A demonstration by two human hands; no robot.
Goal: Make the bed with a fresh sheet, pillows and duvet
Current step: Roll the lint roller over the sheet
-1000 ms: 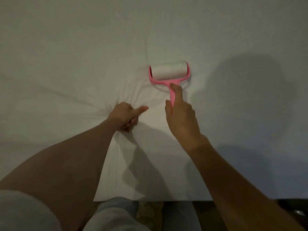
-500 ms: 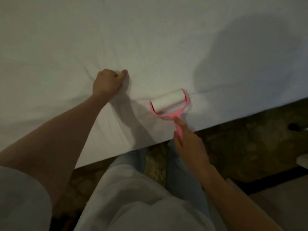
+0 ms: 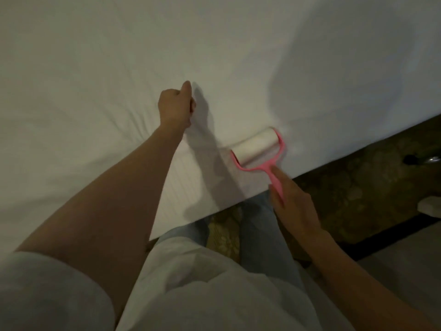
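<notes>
the white sheet [image 3: 119, 68] lies spread over the bed, wrinkled near the left hand [image 3: 175, 107], whose fingers are curled into the cloth, probably to hold it taut. the right hand [image 3: 292, 204] has its fingers clamped on the pink handle of a lint roller [image 3: 256, 149], whose roll rests on the sheet near the bed's edge, seemingly cleaning it.

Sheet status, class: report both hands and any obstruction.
Left hand pinches sheet. Right hand holds lint roller, roller on sheet near edge. Nothing obstructing.
</notes>
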